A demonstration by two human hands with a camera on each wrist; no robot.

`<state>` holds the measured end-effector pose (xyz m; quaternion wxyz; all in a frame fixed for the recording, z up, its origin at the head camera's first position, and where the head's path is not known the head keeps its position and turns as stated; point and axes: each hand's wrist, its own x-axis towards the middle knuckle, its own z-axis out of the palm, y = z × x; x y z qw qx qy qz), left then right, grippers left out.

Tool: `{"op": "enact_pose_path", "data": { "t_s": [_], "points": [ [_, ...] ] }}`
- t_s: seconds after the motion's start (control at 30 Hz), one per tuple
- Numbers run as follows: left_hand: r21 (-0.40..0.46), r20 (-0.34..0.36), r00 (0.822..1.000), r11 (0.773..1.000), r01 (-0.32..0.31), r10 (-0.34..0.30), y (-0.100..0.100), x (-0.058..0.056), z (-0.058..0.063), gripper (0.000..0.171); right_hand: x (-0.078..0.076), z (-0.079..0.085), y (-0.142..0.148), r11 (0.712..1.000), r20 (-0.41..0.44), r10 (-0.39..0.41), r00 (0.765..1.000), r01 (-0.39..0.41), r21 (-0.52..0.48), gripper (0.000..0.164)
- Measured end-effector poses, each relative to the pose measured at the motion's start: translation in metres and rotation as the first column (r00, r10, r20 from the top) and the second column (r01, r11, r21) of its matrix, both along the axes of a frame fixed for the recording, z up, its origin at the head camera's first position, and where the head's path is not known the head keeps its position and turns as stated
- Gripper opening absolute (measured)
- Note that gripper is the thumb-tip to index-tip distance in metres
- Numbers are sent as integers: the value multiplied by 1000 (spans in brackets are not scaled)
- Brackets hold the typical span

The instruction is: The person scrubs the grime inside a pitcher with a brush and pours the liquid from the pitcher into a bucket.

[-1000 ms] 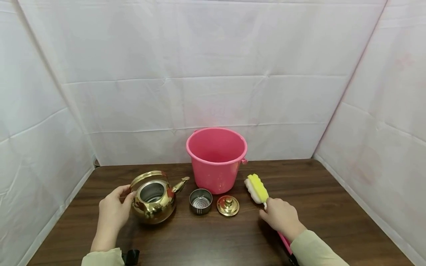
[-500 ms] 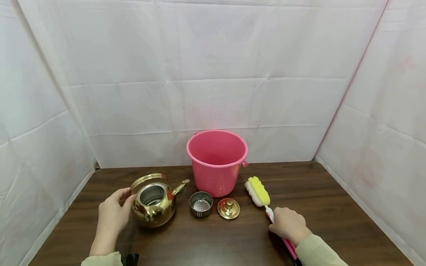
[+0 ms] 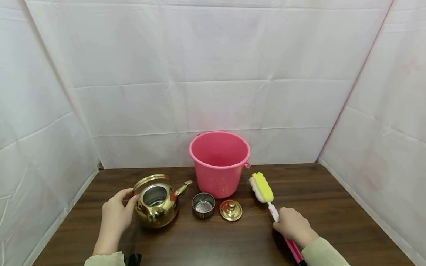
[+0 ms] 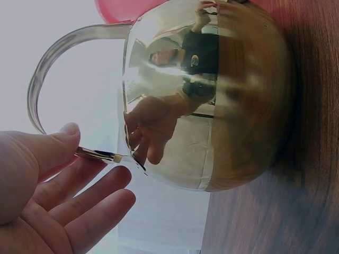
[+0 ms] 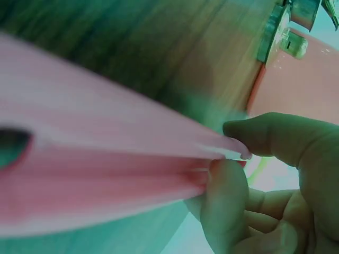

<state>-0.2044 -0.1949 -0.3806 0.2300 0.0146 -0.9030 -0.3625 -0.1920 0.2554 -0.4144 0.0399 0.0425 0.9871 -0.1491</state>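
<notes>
Okay, the brush (image 3: 273, 212) slants over on the right, sponge end (image 3: 263, 187) pointing away from the right hand (image 3: 294, 227) gripping it; the left hand (image 3: 118, 210) (well apart) pinches the kettle (image 3: 157, 215) by its handle (image 3: 151, 178).

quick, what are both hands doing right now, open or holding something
Left hand: holding the kettle handle, pinched.
Right hand: holding the brush handle, pinched.

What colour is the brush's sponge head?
The sponge head is yellow and white; it shows best in the head view.
</notes>
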Motion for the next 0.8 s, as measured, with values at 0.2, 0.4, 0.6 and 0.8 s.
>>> {"op": "enact_pose_path", "data": {
  "t_s": [0.2,0.4,0.6,0.8],
  "points": [
    [3,-9,1000,1000,5,-5,0,0,1,26,-1,6,0,999,-37,-22,999,21,-35,19],
    [6,26,1000,1000,4,-4,0,1,0,28,0,5,-1,997,-63,-48,997,45,-56,20],
    [6,3,1000,1000,3,-3,0,1,-1,27,-2,10,-5,986,-65,-98,993,88,-142,16],
    [5,-21,1000,1000,0,0,0,0,-1,26,-1,16,-8,981,-101,-110,989,92,-168,17]
  ]
}}
